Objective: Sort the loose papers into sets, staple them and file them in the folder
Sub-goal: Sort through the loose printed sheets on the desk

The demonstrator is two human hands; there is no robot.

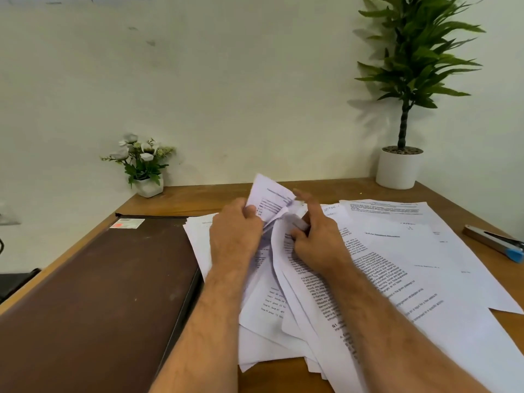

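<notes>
A spread of white printed papers [402, 265] covers the right half of the wooden desk. My left hand [235, 234] grips the bent-up top corner of some sheets [272, 199], thumb curled over the fold. My right hand [314, 236] pinches the neighbouring sheets close beside it, its index finger sticking out towards the wall. A closed brown folder [93, 293] lies flat on the left, touching the paper pile. A stapler [496, 242] with a blue end lies at the desk's right edge, apart from both hands.
A small white pot of white flowers [144, 165] stands at the back left against the wall. A tall green plant in a white pot [399, 168] stands at the back right. The desk's left edge [56, 259] runs diagonally beside the folder.
</notes>
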